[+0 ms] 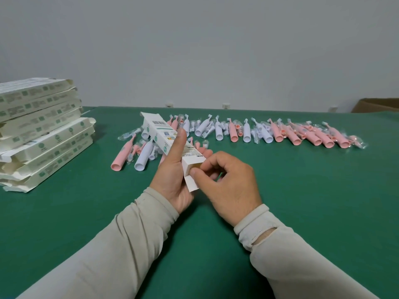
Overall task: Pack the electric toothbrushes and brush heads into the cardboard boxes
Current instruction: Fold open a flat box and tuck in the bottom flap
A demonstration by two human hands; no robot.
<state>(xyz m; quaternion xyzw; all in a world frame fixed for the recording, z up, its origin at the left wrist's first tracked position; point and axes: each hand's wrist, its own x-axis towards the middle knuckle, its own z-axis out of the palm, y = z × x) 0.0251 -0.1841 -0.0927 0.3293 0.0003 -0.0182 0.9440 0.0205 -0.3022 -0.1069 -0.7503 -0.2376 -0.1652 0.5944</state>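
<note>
gripping a long white box (166, 139) above the table (302, 190), the left hand (172, 180) curls round its lower part — thumb laid up along the printed face, fingertips showing past the far edge. the box slants from near centre up and away to the left, its far end over the left end of the toothbrush row. the right hand (226, 182) meets the near end of the box, thumb and curled fingers pinching a flap (191, 183) at the open mouth; the flap hangs down from the opening, and a brownish inner surface shows just inside. whether anything lies in the box cannot be told.

beyond the hands, pink and white toothbrushes (267, 132) lie in a loose row across the green table, open handle ends mostly toward the viewer, with small brush heads (127, 135) in clear wrappers scattered among them — a denser run of pink ones toward the right. a few more lie nearer, left of the held box. at far left stands an uneven stack (43, 130) of flat white boxes, flaps loose. a brown carton (377, 104) shows at the table's far right edge. both forearms wear pale sleeves (121, 244).
</note>
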